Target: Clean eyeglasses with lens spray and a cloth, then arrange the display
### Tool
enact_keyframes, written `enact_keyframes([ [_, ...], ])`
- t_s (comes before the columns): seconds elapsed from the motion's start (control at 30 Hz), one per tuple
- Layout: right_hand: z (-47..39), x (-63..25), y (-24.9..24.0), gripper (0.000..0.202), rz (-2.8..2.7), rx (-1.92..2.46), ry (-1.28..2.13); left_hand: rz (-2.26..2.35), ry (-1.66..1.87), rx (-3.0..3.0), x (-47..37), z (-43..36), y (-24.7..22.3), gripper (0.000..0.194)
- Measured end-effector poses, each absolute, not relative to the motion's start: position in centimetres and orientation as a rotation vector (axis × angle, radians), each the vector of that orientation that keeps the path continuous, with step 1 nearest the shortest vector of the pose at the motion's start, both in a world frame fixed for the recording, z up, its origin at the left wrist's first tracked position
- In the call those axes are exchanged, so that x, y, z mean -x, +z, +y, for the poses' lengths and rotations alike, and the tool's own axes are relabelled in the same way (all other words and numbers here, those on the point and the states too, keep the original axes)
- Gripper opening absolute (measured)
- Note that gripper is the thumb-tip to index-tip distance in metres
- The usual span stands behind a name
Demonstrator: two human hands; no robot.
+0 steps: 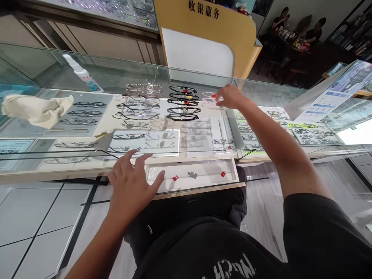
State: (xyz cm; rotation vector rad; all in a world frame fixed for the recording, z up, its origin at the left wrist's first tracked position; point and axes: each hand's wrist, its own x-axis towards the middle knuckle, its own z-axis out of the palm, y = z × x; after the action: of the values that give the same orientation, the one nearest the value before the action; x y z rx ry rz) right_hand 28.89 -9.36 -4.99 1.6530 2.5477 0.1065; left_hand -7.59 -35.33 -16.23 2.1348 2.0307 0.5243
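Observation:
On the glass counter top, my right hand (229, 97) has its fingers curled at a pair of clear pinkish glasses (209, 101) with a red tag. A column of black-framed glasses (183, 102) lies just left of it, and beyond that a column of clear and thin-framed glasses (142, 102). My left hand (133, 180) rests near the counter's front edge with its fingers spread, holding nothing. Beside it, an open white drawer (209, 167) contains a grey tag (192, 175) and red tags (223, 174).
A white spray bottle (84, 73) and a cream cloth (36, 108) are on the left of the glass. A folded display card (331, 93) stands at the right. More glasses lie under the glass. Two people sit at a far table (290, 40).

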Motion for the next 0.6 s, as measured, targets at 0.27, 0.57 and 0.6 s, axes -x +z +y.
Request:
enact_keyframes([
  [0.27,-5.4,-28.4,-6.1,0.028,2.318,-1.798,-0.111,2.05,0.549,-2.196,7.6,-35.4,-16.3,0.054],
  [0.57,-6.1,-31.1,-7.8,0.027,2.439,-1.741,0.021,2.024,0.528,-2.184,7.5,-35.4,-15.9,0.051],
  [0.6,-6.1,-31.3,-8.0,0.027,2.445,-1.74,0.03,2.019,0.535,-2.181,7.5,-35.4,-15.9,0.051],
])
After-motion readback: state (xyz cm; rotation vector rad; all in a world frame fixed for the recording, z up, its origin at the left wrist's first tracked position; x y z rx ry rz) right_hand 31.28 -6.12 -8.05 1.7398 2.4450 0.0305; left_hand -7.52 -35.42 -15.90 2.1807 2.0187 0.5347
